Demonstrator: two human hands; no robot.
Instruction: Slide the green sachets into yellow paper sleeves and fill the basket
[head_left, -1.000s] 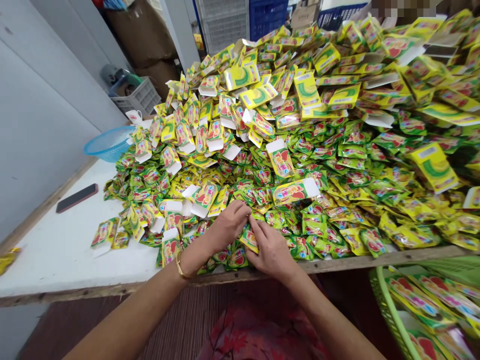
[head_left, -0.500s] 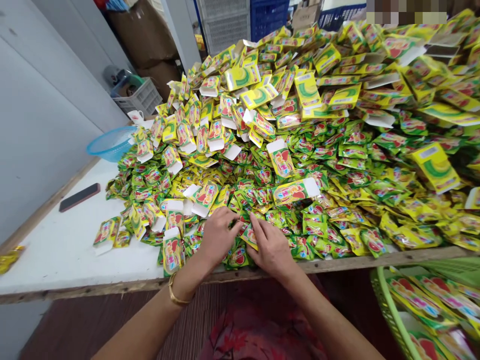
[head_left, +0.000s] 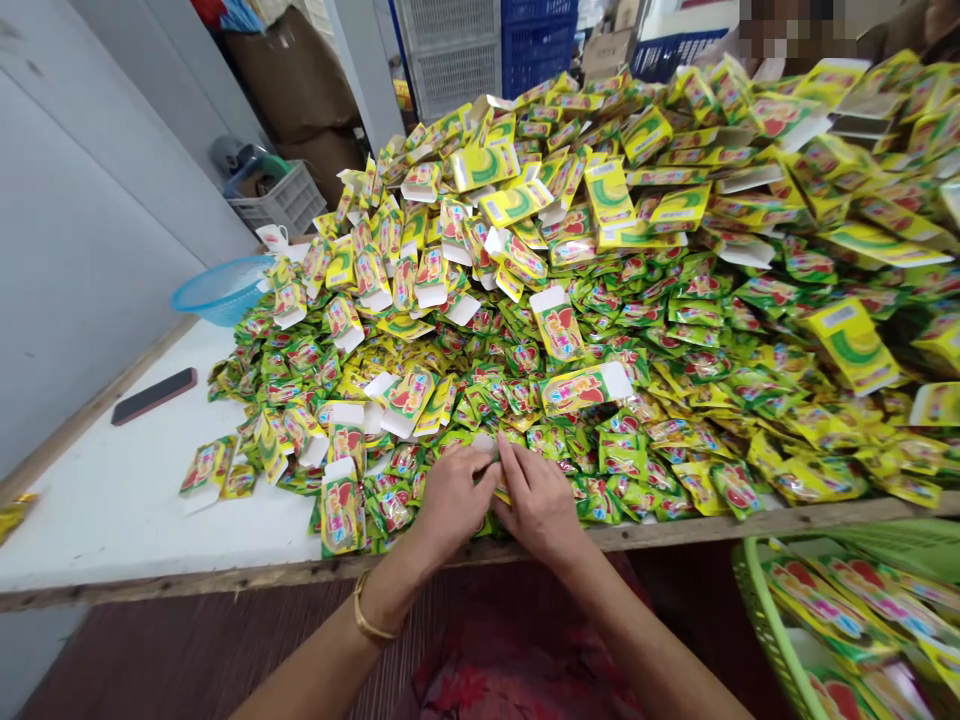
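My left hand [head_left: 459, 497] and my right hand [head_left: 541, 497] meet near the table's front edge. The fingers of my right hand are closed round a small yellow and green box, mostly hidden behind them. My left hand's fingers are bent and pressed together at the box's top, where a pale flap [head_left: 484, 442] shows; what they grip is hidden. Green packets [head_left: 622, 455] and yellow packets [head_left: 806, 480] lie around and beyond both hands. To the left, an open box [head_left: 343, 508] with a white flap lies by my left wrist.
A large heap of yellow boxes [head_left: 611, 190] covers the table's back. On the left are a blue basket [head_left: 221, 290] and a dark phone-like object [head_left: 154, 396]. A green basket [head_left: 772, 625] holding boxes stands at the lower right. Another person is partly visible at the top right.
My left hand has moved right and closed in against my right hand at the box. The box is now more hidden, and the view has shifted slightly.
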